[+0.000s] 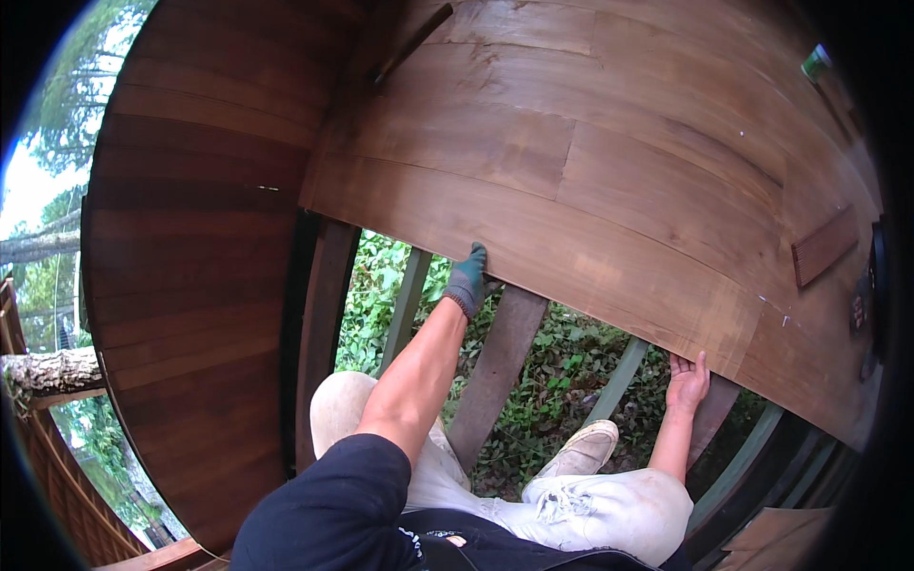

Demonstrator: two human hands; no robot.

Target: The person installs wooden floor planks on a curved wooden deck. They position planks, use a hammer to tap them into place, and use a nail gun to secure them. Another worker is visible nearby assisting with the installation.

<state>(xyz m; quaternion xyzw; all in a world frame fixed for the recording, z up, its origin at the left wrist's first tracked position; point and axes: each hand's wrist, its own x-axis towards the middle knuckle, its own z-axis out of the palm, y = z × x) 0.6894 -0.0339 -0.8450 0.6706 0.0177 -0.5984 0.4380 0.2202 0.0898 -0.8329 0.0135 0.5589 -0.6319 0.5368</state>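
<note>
My left hand [467, 278], in a green and grey glove, is closed at the front edge of a brown wooden floorboard [428, 205]; its other fingers are partly hidden. Further right, my bare right hand [687, 383] is palm up, fingers stretched out and touching the same edge, with the thumb apart. Rows of fitted boards [657, 171] extend beyond this edge. Below it run bare joists, among them a wide brown joist [497, 371] between my hands and a green one [617, 381] beside my right hand.
A dark plank wall [200, 285] rises at the left. Green plants [562, 366] show through gaps between the joists, near my shoe [581, 447]. On the boards lie a dark bar [414, 43], a short reddish wood piece [824, 247] and a green-and-white item [816, 63].
</note>
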